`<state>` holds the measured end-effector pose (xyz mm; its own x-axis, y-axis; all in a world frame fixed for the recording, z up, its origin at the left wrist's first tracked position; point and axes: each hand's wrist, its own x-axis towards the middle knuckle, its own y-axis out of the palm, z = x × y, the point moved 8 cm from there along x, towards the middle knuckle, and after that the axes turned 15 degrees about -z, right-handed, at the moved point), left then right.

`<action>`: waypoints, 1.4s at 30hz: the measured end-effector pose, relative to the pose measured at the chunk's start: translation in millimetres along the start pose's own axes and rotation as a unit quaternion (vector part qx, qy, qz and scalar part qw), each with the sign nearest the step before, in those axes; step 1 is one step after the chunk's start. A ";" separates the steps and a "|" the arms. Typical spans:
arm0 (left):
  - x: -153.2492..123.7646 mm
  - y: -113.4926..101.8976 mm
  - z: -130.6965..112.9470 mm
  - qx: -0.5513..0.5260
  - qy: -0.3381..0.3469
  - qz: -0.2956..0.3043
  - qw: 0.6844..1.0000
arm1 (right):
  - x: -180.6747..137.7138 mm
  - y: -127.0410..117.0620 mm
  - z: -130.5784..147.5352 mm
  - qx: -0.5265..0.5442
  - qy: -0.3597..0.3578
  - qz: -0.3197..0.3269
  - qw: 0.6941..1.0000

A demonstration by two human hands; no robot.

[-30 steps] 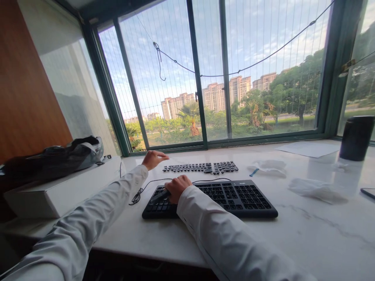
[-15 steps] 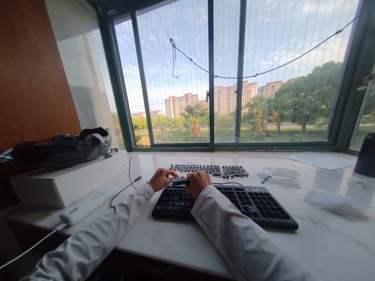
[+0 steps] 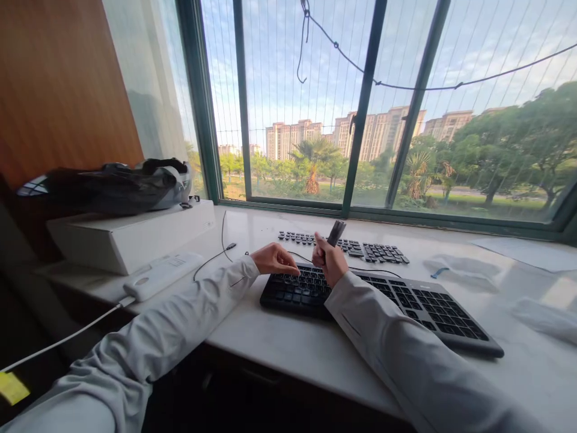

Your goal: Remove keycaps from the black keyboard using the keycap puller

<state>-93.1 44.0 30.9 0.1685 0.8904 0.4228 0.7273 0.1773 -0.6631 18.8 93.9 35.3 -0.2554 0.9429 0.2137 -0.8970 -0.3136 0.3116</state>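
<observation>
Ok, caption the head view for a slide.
Right hand gripping a dark object, left hand over a black keyboard, with loose keycaps laid out behind.

The head view looks forward and down over the person's sleeves (image 3: 180,337) from the near side of the bench (image 3: 279,343). The keyboard (image 3: 406,299) sits close, just below mid-view, with the window (image 3: 297,102) facing beyond it. The space under the bench (image 3: 252,394) seems too dark to make out.
</observation>
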 end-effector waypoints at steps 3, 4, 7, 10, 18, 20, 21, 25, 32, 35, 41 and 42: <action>-2.9 6.2 -1.9 -0.008 0.007 0.046 0.999 | -8.9 12.8 -3.9 0.062 0.047 0.031 0.996; -3.6 7.9 -1.0 -0.016 0.000 0.059 0.998 | -11.7 15.1 -5.0 0.069 0.059 0.035 0.995; -4.3 11.2 3.4 -0.033 -0.030 0.081 0.996 | -18.8 18.6 -7.7 0.079 0.095 0.038 0.992; -3.4 12.2 10.1 -0.025 -0.055 0.082 0.995 | -23.0 20.6 -5.7 0.097 0.116 0.034 0.988; -4.2 16.9 27.4 -0.067 -0.122 0.094 0.986 | -28.8 32.6 -29.1 0.080 0.216 -0.017 0.973; -4.3 18.1 28.7 -0.081 -0.126 0.097 0.984 | -27.6 34.3 -34.3 0.072 0.212 -0.021 0.974; -4.3 18.7 29.4 -0.087 -0.128 0.099 0.983 | -26.4 34.3 -35.1 0.071 0.203 -0.022 0.976; -4.0 19.7 31.7 -0.091 -0.129 0.106 0.982 | -22.5 30.9 -33.5 0.092 0.172 -0.040 0.980; -4.8 18.4 30.4 -0.096 -0.132 0.097 0.982 | -23.0 32.0 -33.1 0.121 0.159 -0.039 0.979; -5.9 17.6 28.8 -0.093 -0.139 0.094 0.981 | -21.3 32.1 -35.1 0.108 0.152 -0.035 0.982; -5.4 16.9 26.7 -0.071 -0.131 0.096 0.984 | -16.9 28.4 -39.8 0.053 0.173 -0.051 0.982; -5.3 17.8 27.6 -0.078 -0.133 0.100 0.983 | -17.0 27.9 -39.5 0.045 0.176 -0.055 0.982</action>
<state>-99.5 54.0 -0.2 0.1544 0.9826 0.1033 0.7942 -0.0612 -0.6046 -16.1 73.5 3.8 -0.2815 0.9469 -0.1553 -0.8948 -0.2005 0.3990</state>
